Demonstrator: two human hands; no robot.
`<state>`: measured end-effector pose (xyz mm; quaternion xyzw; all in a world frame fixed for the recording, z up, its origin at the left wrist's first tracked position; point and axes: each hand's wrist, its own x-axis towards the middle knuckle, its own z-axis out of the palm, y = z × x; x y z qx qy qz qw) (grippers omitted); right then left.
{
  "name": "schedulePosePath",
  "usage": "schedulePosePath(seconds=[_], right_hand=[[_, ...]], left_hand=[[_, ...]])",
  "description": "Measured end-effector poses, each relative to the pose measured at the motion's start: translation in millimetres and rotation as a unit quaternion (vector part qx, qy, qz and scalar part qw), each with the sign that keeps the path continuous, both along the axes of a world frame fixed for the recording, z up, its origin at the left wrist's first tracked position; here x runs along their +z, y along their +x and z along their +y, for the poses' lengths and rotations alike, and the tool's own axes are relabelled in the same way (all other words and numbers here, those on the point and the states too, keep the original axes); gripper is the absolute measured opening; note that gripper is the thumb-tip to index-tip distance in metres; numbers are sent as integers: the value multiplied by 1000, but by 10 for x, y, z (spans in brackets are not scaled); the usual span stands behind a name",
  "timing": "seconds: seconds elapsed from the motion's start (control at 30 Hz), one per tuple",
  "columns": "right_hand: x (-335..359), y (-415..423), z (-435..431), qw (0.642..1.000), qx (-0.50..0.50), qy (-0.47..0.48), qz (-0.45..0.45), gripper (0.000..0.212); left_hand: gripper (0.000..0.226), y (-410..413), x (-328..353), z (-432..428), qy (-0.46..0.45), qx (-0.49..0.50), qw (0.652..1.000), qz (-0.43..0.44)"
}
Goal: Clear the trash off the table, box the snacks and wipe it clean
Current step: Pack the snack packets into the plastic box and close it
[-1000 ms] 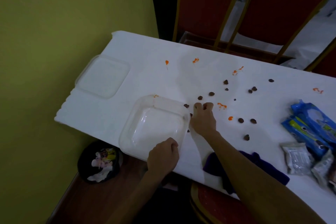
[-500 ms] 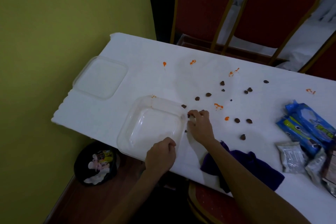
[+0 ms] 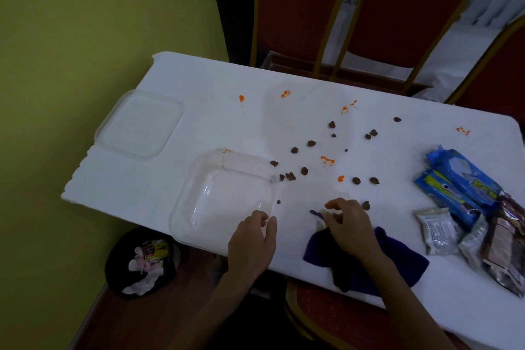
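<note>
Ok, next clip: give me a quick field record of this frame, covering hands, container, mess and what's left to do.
left hand: left hand grips the near right corner of the empty clear square plastic container
right hand: right hand has its fingers curled on the dark purple cloth, apparently pinching its far edge
lid: clear flat lid lies apart, far left on the white table
mess: brown crumbs and orange smears scattered mid-table
snacks: blue and silver snack packets piled at right, not boxed
bin: black bin on the floor, holding trash
</note>
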<state>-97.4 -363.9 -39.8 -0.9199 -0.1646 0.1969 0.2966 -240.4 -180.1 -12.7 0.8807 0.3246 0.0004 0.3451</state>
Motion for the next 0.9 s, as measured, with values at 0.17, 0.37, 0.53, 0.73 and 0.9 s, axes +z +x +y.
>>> schedulePosePath(seconds=[0.17,0.37,0.53,0.73,0.9], right_hand=[[78,-28,-312,998,45,-50,12,30],[69,-31,-603,980,98,-150,84,46],[126,44,-770,988,50,-133,65,40],[283,243,-1337,949,-197,-232,-80,54],[230,381,-1655,908,-286,-304,43,87]], left_hand=[[33,3,8,-11,27,-17,999,23],[27,32,23,-48,20,-7,999,32],[24,44,5,-74,16,-1,999,28],[36,77,31,-138,-17,21,999,30],[33,105,10,-127,-23,23,998,46]])
